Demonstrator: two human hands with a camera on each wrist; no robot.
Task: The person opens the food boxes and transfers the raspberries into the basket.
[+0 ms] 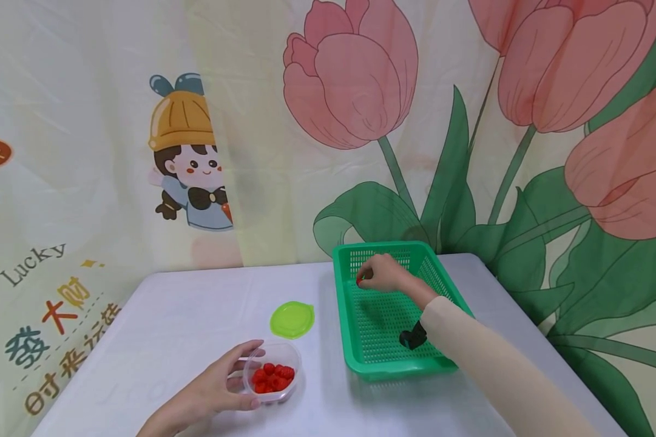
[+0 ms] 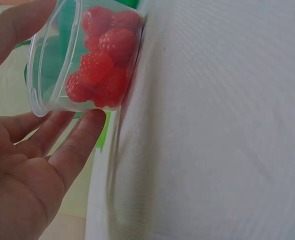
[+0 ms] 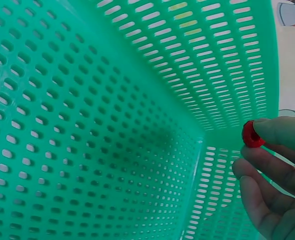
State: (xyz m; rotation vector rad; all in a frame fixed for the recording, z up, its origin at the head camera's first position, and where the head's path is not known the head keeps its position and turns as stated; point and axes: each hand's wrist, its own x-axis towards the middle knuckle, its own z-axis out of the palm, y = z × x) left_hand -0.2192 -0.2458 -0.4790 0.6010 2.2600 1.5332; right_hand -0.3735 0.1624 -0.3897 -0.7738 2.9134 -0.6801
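My left hand [image 1: 218, 382] grips a small clear plastic tub [image 2: 52, 75], thumb on one side and fingers on the other. Several red raspberries [image 2: 107, 55] lie in the bottom of the tub, which stands on the white table. Over the far left part of a green plastic basket [image 1: 351, 361], my right hand [image 1: 385, 273] pinches a single raspberry [image 3: 251, 135] between thumb and index finger. That raspberry's hollow end shows in the right wrist view, with the basket's slotted walls around it and the perforated floor off to the side.
A bright green lid [image 1: 292, 320] lies flat on the white table [image 1: 185, 315], between tub and basket. Some black object [image 1: 413, 335] shows against the basket's near right, by the right sleeve [image 1: 470, 340]. Behind the table hangs a printed cloth [image 1: 267, 152] with tulips.
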